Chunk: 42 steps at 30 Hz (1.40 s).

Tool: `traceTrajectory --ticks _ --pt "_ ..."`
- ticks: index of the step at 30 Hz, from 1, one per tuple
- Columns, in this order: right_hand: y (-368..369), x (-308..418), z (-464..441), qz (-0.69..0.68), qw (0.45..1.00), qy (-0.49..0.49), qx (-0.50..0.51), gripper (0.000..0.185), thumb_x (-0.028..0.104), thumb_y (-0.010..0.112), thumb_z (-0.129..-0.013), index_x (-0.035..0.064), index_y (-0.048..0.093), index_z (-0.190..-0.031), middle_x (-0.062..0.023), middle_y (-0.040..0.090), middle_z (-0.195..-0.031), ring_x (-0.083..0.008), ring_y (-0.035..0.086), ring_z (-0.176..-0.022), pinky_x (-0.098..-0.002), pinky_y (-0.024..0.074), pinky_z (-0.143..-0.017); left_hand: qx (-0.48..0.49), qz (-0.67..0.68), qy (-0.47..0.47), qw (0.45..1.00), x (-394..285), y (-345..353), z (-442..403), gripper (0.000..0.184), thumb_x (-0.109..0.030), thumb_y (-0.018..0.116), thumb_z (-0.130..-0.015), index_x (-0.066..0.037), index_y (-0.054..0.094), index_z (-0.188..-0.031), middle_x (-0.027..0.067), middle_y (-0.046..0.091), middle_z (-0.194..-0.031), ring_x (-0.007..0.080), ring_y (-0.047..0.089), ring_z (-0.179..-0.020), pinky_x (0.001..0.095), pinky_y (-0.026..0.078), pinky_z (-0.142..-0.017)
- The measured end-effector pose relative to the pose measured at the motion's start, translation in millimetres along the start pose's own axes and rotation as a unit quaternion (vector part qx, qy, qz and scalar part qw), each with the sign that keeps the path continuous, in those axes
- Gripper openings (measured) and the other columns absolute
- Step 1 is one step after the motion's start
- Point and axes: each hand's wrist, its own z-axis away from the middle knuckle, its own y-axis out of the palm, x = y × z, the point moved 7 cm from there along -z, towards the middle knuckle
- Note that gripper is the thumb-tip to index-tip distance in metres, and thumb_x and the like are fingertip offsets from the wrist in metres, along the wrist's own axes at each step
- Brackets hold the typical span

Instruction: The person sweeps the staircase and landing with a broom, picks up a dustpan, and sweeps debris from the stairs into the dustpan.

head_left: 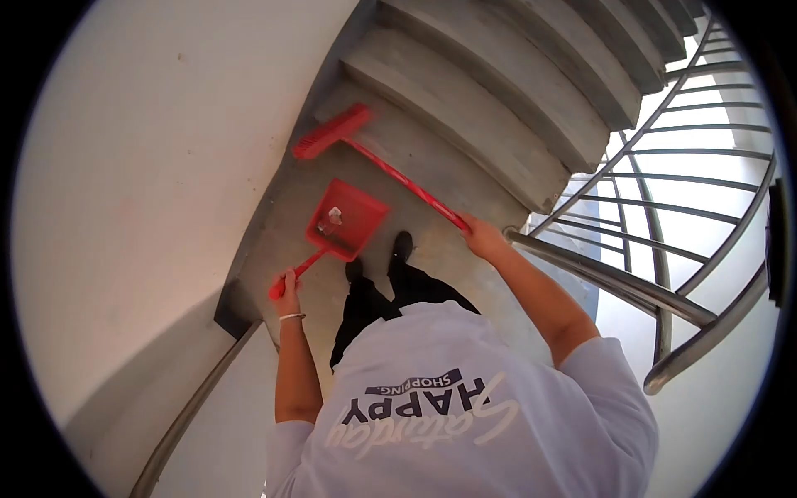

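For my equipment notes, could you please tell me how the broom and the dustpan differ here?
The broom is in the right hand, the dustpan in the left hand. The broom is long-handled, the dustpan short-handled. The broom ends in bristles; the dustpan's scoop holds pale debris. Both are red.

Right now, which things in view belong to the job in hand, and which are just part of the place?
In the job:
- red broom, held in the right hand
- red dustpan, held in the left hand
- pale scraps in the dustpan

Just there:
- stairs
- metal railing
- pale wall
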Motion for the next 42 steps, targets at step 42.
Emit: traceTrajectory --ticks 42 --pt "234 53 336 -0.484 0.808 0.335 0.028 0.057 0.017 0.049 -0.090 0.0134 0.029 -0.143 -0.0100 0.059 -0.070 -0.0183 0.055 -0.050 -0.0323 0.0476 -0.048 0.404 -0.225 0.185 0.867 57 201 38 0.017 -0.021 0.065 -0.081 -0.006 0.057 -0.084 0.0116 0.062 -0.077 0.0221 0.060 -0.075 0.0327 0.047 -0.073"
